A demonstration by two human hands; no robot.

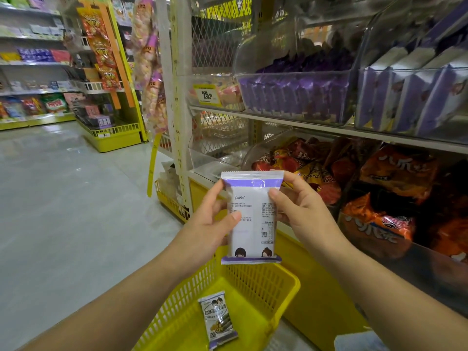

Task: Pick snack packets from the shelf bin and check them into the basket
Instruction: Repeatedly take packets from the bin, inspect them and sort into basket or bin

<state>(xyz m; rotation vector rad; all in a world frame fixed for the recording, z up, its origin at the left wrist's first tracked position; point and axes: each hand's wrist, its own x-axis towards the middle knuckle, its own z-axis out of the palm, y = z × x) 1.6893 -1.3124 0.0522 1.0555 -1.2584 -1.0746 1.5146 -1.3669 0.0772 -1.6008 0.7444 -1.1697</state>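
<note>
Yellow basket (264,283), cut off below, holds one small packet (218,319). Above it, left hand (208,228) and right hand (301,211) fingers grip a purple-white packet (250,224) by its sides; print unreadable.

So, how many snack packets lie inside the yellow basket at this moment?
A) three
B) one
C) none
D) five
B: a single small packet lies in the yellow basket; the left hand and the right hand hold the purple-edged packet up, not in it.
</note>
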